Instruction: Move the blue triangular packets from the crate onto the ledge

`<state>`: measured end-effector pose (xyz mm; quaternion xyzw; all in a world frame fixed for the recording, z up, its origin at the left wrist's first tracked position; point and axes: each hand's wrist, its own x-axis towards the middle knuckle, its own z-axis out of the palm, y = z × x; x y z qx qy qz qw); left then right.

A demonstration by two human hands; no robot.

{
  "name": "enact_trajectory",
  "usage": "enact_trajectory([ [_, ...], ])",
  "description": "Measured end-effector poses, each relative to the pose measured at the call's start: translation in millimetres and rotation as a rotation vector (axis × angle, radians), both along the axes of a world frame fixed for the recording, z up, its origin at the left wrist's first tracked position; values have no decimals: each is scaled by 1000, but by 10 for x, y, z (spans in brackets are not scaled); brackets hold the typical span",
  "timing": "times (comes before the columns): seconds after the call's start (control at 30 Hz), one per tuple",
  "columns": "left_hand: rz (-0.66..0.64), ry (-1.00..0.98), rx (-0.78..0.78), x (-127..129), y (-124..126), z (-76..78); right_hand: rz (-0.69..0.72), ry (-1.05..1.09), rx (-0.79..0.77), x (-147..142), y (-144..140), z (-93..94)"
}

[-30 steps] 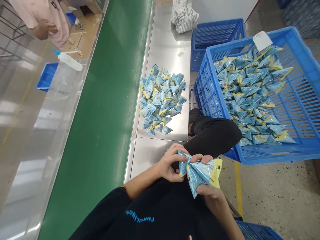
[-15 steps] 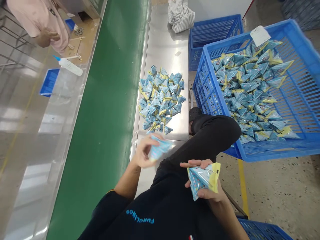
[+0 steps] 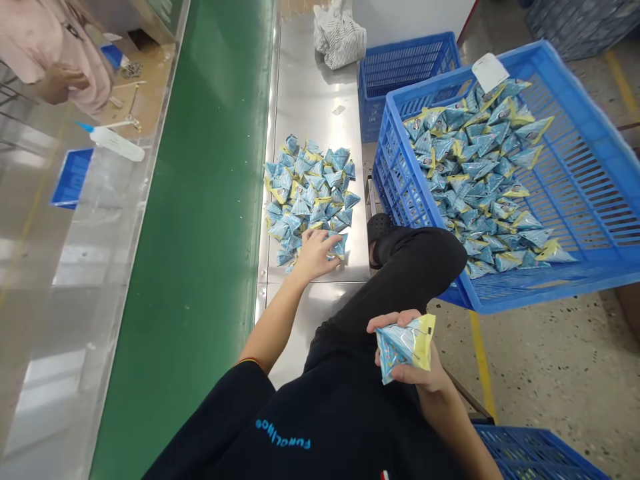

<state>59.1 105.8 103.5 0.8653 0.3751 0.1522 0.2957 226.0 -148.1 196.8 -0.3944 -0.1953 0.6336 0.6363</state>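
Note:
My left hand (image 3: pixel 317 255) is at the near end of a pile of small blue and yellow pyramid-shaped packets (image 3: pixel 310 190) on the metal bench. Its thumb and fingers are around a blue packet (image 3: pixel 339 247) at the pile's right front edge. Over my lap, my right hand (image 3: pixel 417 367) grips another pyramid packet (image 3: pixel 404 347) between thumb and fingers. That packet's yellow sealed edge points right.
On the right, a tilted blue crate (image 3: pixel 590 200) holds many similar packets. Another blue crate (image 3: pixel 405 67) stands behind it. A green conveyor belt (image 3: pixel 200 220) runs along the left. Beyond it are a white bottle (image 3: pixel 117 143) and a person in pink (image 3: pixel 55 50). Striped cloth (image 3: pixel 340 37) lies on the bench.
My left hand has moved forward with a packet, from above the near bench to the front of the pile. My right hand keeps its packet almost in place. The view has shifted slightly.

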Motion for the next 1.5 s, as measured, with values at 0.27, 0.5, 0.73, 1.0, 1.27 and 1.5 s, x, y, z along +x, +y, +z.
enact_trajectory([
  [0.27, -155, 606, -30, 453, 181, -515, 13, -58, 6, 47, -20, -25],
  [0.5, 195, 144, -60, -74, -102, -21, -49, -88, -28, 82, -32, -150],
  [0.73, -442, -315, -467, -291, -927, 770, 227, -220, -56, -96, 266, -329],
  [1.0, -620, -546, -561, -175, -709, 706, 493, -209, -54, -82, 160, -425],
  [1.27, 211, -459, -182, -209, -264, 132, 519, -249, -31, -45, 109, -474],
  [1.5, -49, -36, -90, 95, -5, -360, 594, -367, -48, 90, 147, -405],
])
